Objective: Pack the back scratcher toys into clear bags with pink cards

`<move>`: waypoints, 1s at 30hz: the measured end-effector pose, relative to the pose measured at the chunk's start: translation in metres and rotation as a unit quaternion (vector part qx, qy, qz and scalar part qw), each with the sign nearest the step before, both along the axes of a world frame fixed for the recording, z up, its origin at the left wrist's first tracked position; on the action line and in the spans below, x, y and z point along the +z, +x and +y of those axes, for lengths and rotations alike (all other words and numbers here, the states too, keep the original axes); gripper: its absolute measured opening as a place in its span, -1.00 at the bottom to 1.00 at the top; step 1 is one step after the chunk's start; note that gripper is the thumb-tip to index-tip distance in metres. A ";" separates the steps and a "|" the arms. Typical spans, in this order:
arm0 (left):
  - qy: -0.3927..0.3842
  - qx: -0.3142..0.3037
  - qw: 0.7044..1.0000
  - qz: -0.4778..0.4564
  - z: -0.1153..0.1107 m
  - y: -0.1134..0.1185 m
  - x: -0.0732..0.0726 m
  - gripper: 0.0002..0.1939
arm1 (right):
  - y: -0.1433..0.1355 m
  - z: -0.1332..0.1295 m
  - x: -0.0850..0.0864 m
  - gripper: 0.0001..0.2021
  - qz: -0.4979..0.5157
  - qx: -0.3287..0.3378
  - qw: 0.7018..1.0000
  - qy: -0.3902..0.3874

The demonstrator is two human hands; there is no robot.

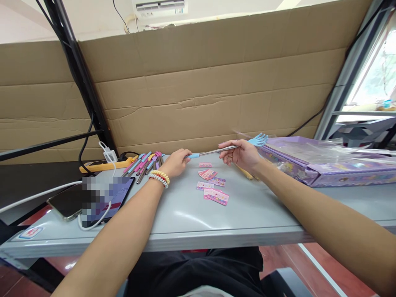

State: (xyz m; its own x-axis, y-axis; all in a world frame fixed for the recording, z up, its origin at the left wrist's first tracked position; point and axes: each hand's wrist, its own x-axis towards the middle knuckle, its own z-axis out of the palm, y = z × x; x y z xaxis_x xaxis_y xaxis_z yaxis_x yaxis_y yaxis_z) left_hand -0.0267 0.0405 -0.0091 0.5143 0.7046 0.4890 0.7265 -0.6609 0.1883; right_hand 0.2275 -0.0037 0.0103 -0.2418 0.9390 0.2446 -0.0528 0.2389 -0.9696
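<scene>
A telescopic back scratcher with a metal rod and light-blue ends is held level above the grey table. My left hand is closed on its blue handle end. Close to the blue hand-shaped head, my right hand has the rod between thumb and fingers. Under the rod lie several small pink and purple printed cards, some fanned out or overlapping. Left of my left hand is a pile of collapsed back scratchers in pink, blue, yellow and purple. A yellow stick lies partly hidden behind my right wrist.
A purple box with clear plastic wrap stands at the right. At the left lie a phone, a tablet, a white charger with cable and a long yellow object. A cardboard wall closes off the back.
</scene>
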 end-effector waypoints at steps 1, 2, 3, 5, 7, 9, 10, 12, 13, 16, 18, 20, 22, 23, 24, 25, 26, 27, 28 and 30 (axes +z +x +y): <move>0.001 -0.006 1.000 -0.003 -0.001 0.000 0.001 -0.75 | 0.000 0.000 0.000 -0.68 0.005 -0.001 1.000 -0.001; -0.001 -0.009 1.000 -0.005 -0.001 0.000 0.002 -0.74 | 0.001 -0.001 0.000 -0.67 0.006 -0.003 1.000 -0.002; -0.003 -0.010 1.000 -0.004 -0.002 0.000 0.003 -0.74 | 0.001 -0.001 0.000 -0.67 0.007 -0.004 1.000 -0.001; -0.011 -0.006 1.000 -0.003 -0.006 0.001 0.005 -0.72 | 0.001 0.000 0.000 -0.67 0.011 -0.005 1.000 0.001; -0.024 0.006 1.000 -0.005 -0.010 0.003 0.008 -0.71 | 0.002 0.000 -0.001 -0.68 0.024 0.001 1.000 0.004; -0.040 0.018 0.999 -0.011 -0.014 0.004 0.011 -0.70 | 0.003 0.001 -0.001 -0.69 0.038 0.013 0.999 0.008; -0.046 0.021 0.999 -0.016 -0.016 0.005 0.012 -0.69 | 0.004 0.001 -0.001 -0.69 0.045 0.020 0.999 0.010; -0.053 0.018 0.998 -0.023 -0.019 0.007 0.014 -0.69 | 0.004 0.001 -0.002 -0.70 0.053 0.036 0.998 0.016; -0.056 0.012 0.998 -0.025 -0.020 0.007 0.014 -0.69 | 0.004 0.002 -0.002 -0.70 0.052 0.045 0.997 0.018; -0.057 -0.009 0.998 -0.021 -0.021 0.008 0.014 -0.63 | 0.004 0.004 -0.003 -0.70 0.037 0.072 0.996 0.024; -0.052 -0.010 0.999 -0.011 -0.022 0.008 0.014 -0.53 | 0.003 0.006 -0.005 -0.69 0.021 0.092 0.995 0.031; -0.047 0.001 0.999 -0.001 -0.023 0.007 0.013 -0.45 | 0.003 0.009 -0.007 -0.67 0.004 0.105 0.994 0.033; -0.048 0.016 0.999 0.006 -0.023 0.005 0.013 -0.41 | 0.002 0.011 -0.009 -0.67 -0.015 0.106 0.994 0.017; -0.049 0.024 0.998 0.010 -0.022 0.005 0.013 -0.39 | 0.001 0.011 -0.010 -0.68 -0.024 0.099 0.995 0.006; -0.050 0.033 0.998 0.014 -0.022 0.004 0.013 -0.38 | 0.000 0.011 -0.011 -0.69 -0.031 0.086 0.996 -0.004; -0.051 0.042 0.998 0.018 -0.021 0.003 0.013 -0.37 | -0.001 0.011 -0.011 -0.71 -0.035 0.066 0.997 -0.007; -0.052 0.053 0.997 0.022 -0.019 0.002 0.013 -0.36 | -0.002 0.010 -0.011 -0.72 -0.035 0.040 0.999 -0.003; -0.053 0.064 0.996 0.024 -0.018 0.002 0.013 -0.36 | -0.002 0.010 -0.010 -0.73 -0.029 0.011 0.999 0.007; -0.055 0.075 0.995 0.025 -0.017 0.001 0.013 -0.35 | -0.003 0.009 -0.010 -0.73 -0.017 -0.016 1.000 0.020; -0.058 0.095 0.994 0.022 -0.015 0.000 0.014 -0.35 | -0.001 0.007 -0.007 -0.71 0.029 -0.053 0.997 0.045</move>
